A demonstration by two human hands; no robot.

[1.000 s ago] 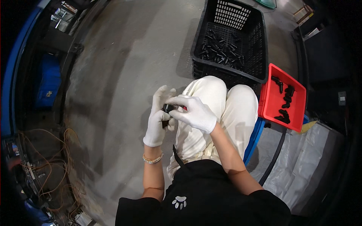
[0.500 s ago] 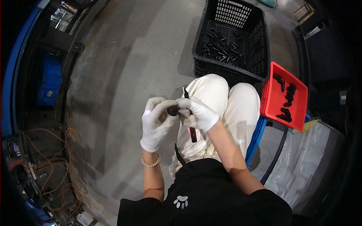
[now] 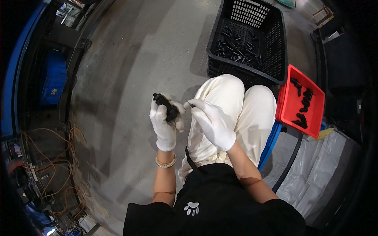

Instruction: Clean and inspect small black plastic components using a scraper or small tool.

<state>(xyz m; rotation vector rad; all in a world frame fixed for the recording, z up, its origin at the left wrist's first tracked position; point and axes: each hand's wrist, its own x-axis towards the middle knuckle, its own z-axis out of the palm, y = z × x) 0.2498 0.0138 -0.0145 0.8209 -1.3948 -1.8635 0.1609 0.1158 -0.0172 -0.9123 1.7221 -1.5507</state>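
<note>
My left hand [image 3: 165, 126], in a white glove, is closed round a black plastic fitting [image 3: 167, 107]. The fitting is tilted, its narrower end pointing up and to the left past the fingers. Just to the right, my right hand [image 3: 212, 122], also gloved, has its thumb and forefinger pinched on a craft knife. Only a short dark bit of that knife [image 3: 191, 105] shows at the fingertips; the palm hides its handle. A small gap separates the knife tip from the fitting.
A black slatted crate [image 3: 246, 67] with many small black fittings stands beyond my knees. To its right, a red tray [image 3: 311, 112] holds several black fittings. Under the tray is something blue [image 3: 271, 143], beside grey plastic sheeting [image 3: 311, 169]. Orange cables [image 3: 71, 157] hang at the far left.
The fitting has turned from end-on to lying sidelong in my left hand. My right hand has drawn back slightly, and the knife's red and black handle has gone out of sight.
</note>
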